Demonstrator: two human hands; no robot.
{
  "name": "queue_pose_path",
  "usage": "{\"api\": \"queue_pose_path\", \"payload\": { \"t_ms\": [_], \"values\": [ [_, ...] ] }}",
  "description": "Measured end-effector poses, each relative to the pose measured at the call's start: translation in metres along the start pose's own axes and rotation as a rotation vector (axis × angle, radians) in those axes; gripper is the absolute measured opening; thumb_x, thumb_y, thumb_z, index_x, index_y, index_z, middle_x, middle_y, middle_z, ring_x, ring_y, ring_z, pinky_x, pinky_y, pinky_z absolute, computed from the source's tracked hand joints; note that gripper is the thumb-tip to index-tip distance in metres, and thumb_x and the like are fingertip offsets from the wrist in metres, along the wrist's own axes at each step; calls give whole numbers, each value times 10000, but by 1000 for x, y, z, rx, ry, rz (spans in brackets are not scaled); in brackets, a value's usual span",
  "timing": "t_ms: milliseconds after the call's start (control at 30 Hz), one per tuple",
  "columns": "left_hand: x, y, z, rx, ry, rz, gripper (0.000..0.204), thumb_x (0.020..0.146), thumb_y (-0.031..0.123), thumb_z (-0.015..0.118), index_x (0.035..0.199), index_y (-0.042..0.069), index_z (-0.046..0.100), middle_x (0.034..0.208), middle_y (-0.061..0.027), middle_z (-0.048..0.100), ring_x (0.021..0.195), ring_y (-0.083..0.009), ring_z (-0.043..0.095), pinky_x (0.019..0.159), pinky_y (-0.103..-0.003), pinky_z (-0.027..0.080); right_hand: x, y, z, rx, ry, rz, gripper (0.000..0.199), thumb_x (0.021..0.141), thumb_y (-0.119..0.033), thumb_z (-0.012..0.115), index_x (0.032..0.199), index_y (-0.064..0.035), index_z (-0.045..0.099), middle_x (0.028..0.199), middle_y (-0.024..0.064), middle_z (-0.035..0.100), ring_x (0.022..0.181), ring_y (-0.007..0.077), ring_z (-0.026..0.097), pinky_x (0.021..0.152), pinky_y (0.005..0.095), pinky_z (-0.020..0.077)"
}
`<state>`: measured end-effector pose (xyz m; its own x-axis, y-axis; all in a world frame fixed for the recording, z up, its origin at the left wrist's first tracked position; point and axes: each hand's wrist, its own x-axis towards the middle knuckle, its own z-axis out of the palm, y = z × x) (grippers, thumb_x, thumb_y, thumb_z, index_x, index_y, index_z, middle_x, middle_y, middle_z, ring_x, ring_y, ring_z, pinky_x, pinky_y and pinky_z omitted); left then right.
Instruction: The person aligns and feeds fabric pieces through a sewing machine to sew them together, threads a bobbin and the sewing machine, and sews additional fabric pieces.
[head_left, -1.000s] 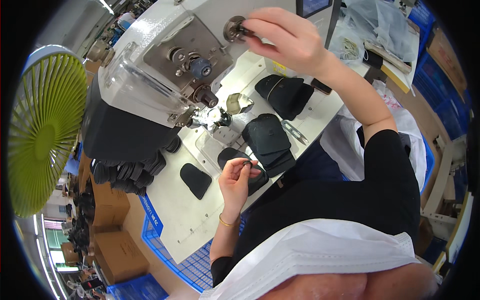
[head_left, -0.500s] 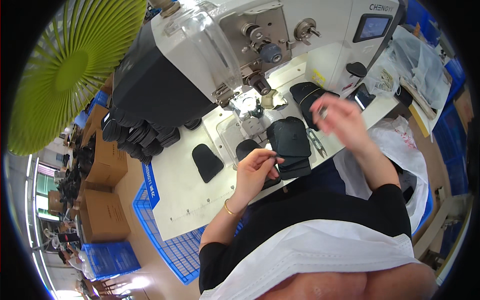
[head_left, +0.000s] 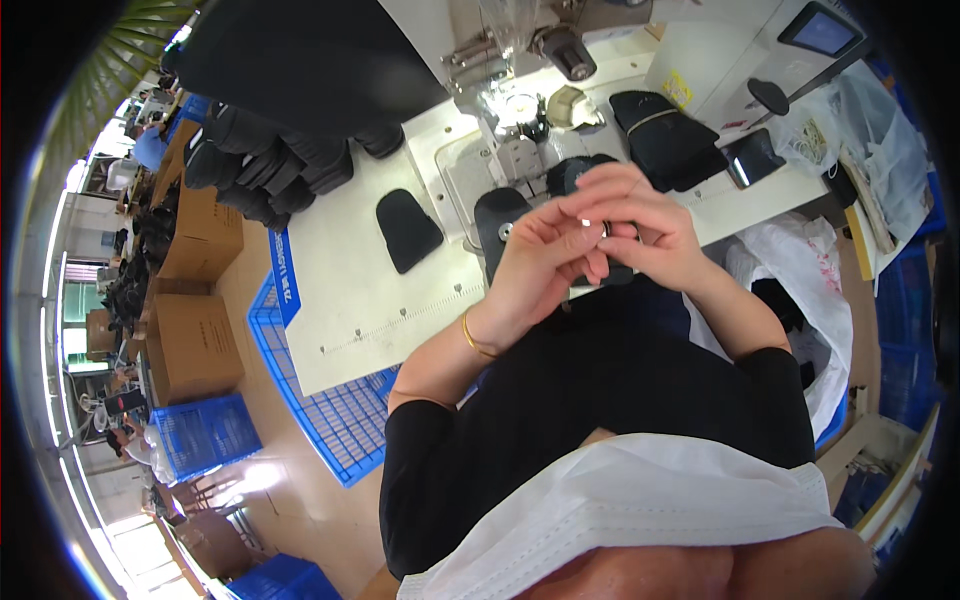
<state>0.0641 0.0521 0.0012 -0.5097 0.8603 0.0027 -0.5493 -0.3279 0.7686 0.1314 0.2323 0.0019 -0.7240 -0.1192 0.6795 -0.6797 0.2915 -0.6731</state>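
Note:
In front of the sewing machine, my left hand point(head_left: 545, 250) and my right hand point(head_left: 650, 228) meet with fingertips pinched together. A tiny dark piece point(head_left: 605, 229) shows between the fingers, too small to name. Under and behind my hands lies a stack of black rounded pads point(head_left: 566, 178), largely covered by them. Just left of my left hand, one black pad point(head_left: 494, 215) bears a small round metallic spot. Another black pad point(head_left: 408, 231) lies flat on the white table point(head_left: 370, 345), farther left.
The sewing machine point(head_left: 300, 60) stands at the back, its lamp lit. Heaped black pads point(head_left: 270, 155) sit at the left, a banded black bundle point(head_left: 665, 138) at the right near a phone point(head_left: 753, 158). A blue basket point(head_left: 335, 440) and white bag point(head_left: 830, 330) flank me.
My right hand has come left and down to meet my left hand, which has moved up slightly. The head view has tilted down, and the snips beside the stack are now hidden.

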Motion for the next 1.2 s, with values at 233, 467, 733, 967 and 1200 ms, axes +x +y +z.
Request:
{"api": "queue_pose_path", "payload": {
  "t_ms": [233, 467, 733, 967, 1200],
  "values": [
    [8, 5, -8, 71, 178, 286, 136, 989, 45, 553, 1096, 32, 470, 1051, -261, 670, 730, -170, 636, 670, -287, 541, 3, -16, -8, 530, 77, 454, 355, 1062, -227, 404, 865, -12, 606, 752, 33, 582, 636, 79, 533, 557, 220, 414],
    [3, 4, -14, 308, -4, 282, 130, 971, 3, 569, 1093, -13, 525, 965, -233, 690, 661, -166, 639, 612, -270, 536, 4, 18, -18, 642, 310, 587, 372, 1064, -245, 395, 762, -44, 475, 662, 45, 478, 551, 152, 479, 533, 262, 376],
    [6, 0, -22, 192, 119, 128, 144, 975, 8, 563, 1111, 17, 518, 1047, -238, 686, 705, -174, 672, 636, -268, 567, 1, -15, -5, 679, 151, 319, 355, 1070, -207, 340, 804, -17, 477, 693, 101, 512, 574, 204, 513, 529, 284, 431],
    [11, -5, -29, 93, 129, 141, 155, 966, -8, 569, 1109, 30, 523, 1078, -251, 681, 710, -180, 677, 644, -282, 572, -11, -17, -2, 612, 97, 406, 325, 1058, -170, 337, 830, -4, 498, 743, 117, 533, 643, 218, 553, 566, 291, 468],
    [12, -4, -30, 169, 114, 173, 172, 954, -18, 585, 1110, 31, 531, 1062, -258, 683, 721, -192, 687, 655, -294, 582, -12, -3, -10, 608, 159, 286, 299, 1061, -170, 330, 882, -3, 501, 816, 129, 556, 717, 228, 570, 651, 331, 481]
  ]
}}
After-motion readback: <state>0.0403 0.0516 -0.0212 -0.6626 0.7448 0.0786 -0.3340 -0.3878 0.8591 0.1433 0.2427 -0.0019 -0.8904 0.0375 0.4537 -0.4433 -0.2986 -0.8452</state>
